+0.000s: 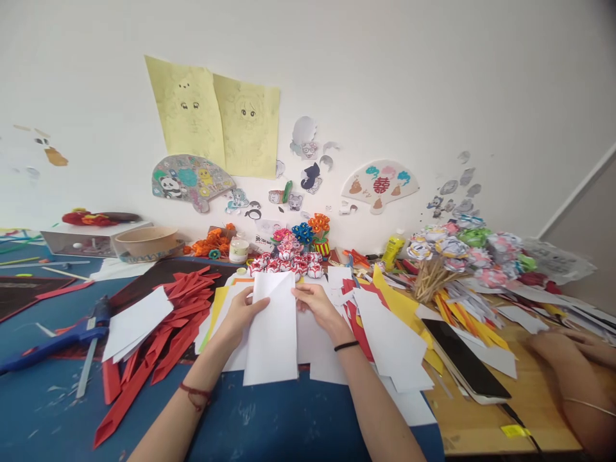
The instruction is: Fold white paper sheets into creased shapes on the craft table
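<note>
At centre of the counter (298, 417), a folded white sheet (272, 333) lies flat on the blue mat; left hand (240, 314) pinches its upper left edge, right hand (320, 307) pinches the upper right flap, both grips closed on the paper; judgement: align edges before pressing, run the crease outward with fingertips; red paper strips (158, 340) lie left, blue glue gun (58, 340) further left, paper flowers (452, 250) right; white wall carries yellow drawings (216, 122); another person's hand (568, 346) rests far right.
</note>
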{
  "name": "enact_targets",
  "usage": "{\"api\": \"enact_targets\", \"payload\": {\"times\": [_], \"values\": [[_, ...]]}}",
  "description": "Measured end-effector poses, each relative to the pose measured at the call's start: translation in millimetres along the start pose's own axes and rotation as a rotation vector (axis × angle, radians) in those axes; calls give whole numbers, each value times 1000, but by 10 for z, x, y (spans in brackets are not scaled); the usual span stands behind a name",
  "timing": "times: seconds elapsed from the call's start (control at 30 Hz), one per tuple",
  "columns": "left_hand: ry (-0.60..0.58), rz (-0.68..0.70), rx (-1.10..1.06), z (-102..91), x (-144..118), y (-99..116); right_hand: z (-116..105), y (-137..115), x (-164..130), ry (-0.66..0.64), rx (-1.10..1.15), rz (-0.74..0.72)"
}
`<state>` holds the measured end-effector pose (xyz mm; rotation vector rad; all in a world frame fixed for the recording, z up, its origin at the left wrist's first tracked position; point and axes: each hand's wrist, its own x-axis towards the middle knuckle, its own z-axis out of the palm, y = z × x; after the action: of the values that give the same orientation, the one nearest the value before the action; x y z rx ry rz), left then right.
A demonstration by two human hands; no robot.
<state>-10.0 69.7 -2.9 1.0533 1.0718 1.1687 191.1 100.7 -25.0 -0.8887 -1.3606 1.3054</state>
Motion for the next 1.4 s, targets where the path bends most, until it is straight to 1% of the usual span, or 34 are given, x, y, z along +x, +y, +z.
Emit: {"api": "enact_targets", "payload": {"times": [0.07,0.13,0.3,0.4,0.47,0.53,0.6,0.63,0.73,0.83,1.03,1.1,1.17,1.23,1.4], "values": [[-18,19,-2,-5,-7,7,-11,-11,7,38,-18,-21],[-23,34,-6,-6,-17,19,-1,-40,-1,45,-27,-32],[-33,63,-18,7,-49,49,80,-135,-37,85,-38,-82],[-41,84,-21,26,-77,75,120,-166,-46,132,-29,-107],[-76,100,-37,36,-100,103,136,-184,-50,173,-22,-114],[-148,110,-69,38,-125,135,144,-212,-59,200,-3,-127],[-219,101,-98,31,-146,164,150,-252,-76,198,25,-143],[-234,93,-101,27,-154,173,154,-273,-86,185,33,-147],[-194,68,-57,21,-170,183,166,-326,-109,134,35,-127],[-153,28,-27,35,-189,181,182,-347,-118,117,32,-103],[-209,-118,-140,77,-242,201,192,-330,-124,102,55,-73],[-193,-145,-127,86,-234,186,178,-303,-111,96,61,-40],[-152,-132,-58,94,-207,149,157,-259,-87,105,56,-10],[-99,-89,35,101,-165,96,133,-200,-55,123,47,0],[-31,-28,176,101,-58,-37,75,-46,19,173,-32,-32]]}}
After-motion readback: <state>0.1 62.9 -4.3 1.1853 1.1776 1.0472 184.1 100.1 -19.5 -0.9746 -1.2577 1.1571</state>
